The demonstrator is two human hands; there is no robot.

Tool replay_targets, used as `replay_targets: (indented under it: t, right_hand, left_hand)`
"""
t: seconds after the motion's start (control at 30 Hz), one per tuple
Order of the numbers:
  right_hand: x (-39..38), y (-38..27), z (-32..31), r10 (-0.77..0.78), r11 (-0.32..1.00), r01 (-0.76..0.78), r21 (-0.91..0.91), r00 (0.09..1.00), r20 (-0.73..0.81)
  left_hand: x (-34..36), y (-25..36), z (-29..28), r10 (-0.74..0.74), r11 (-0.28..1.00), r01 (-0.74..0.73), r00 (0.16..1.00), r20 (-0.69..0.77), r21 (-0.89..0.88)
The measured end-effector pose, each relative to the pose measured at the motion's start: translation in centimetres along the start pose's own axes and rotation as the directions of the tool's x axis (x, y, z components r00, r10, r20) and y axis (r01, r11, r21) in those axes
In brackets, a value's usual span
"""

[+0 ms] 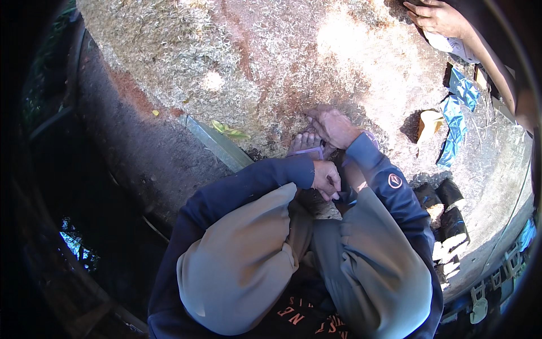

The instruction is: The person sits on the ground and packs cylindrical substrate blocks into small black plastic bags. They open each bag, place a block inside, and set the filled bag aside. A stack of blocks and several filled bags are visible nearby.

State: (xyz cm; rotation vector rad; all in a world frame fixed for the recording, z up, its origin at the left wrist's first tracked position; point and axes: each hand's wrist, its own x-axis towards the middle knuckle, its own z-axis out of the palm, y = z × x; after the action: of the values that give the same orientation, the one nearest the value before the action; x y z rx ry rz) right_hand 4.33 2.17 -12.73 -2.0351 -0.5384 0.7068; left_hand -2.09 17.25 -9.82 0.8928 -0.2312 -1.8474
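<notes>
My right hand point(334, 127) reaches over the pale, grain-strewn ground point(271, 68), just above my bare toes point(305, 141) in a lilac-strapped sandal point(309, 153); its fingers are bent but apart, with nothing visible in them. Below it, my left hand point(326, 179) hangs between my knees with fingers curled closed; whatever it holds, if anything, is too small or hidden to make out. A green metal-like strip point(217, 144) and a yellow-green leaf point(228, 130) lie left of my feet.
Another person's hand point(435, 20) rests on a white bundle point(451, 46) at upper right. Crumpled blue plastic strips point(451, 133), a tan piece point(429, 124) and several black bags with pale contents point(451, 220) lie to my right. Dark water point(90, 186) borders the ledge on my left.
</notes>
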Motion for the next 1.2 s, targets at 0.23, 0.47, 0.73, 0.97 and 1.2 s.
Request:
replay_targets:
  t: [0.23,0.47,0.73,0.97,1.2]
  right_hand:
    - [0.3,-1.6,2.8,-0.150,0.977,0.161,-0.140,0.985,0.090]
    - [2.8,-0.7,2.1,-0.114,0.969,0.069,-0.236,0.977,-0.183]
    - [3.2,-3.4,4.7,-0.101,0.994,0.111,-0.005,0.916,0.389]
    - [5.1,-1.1,2.4,-0.040,0.994,0.035,0.105,0.998,0.049]
    - [4.5,-2.0,0.3,-0.001,0.988,-0.008,0.155,0.998,0.061]
  left_hand:
    - [0.4,-0.4,0.4,-0.106,0.994,0.104,0.994,-0.031,-0.039]
    - [0.7,-2.5,0.1,-0.038,0.999,0.038,0.999,-0.004,0.009]
    - [1.6,-2.7,0.5,-0.111,0.993,0.110,0.994,-0.021,-0.046]
    - [0.7,-2.1,0.1,-0.036,0.998,0.036,0.999,0.010,0.050]
    - [0.7,-1.4,0.0,-0.014,1.000,0.014,1.000,-0.025,0.027]
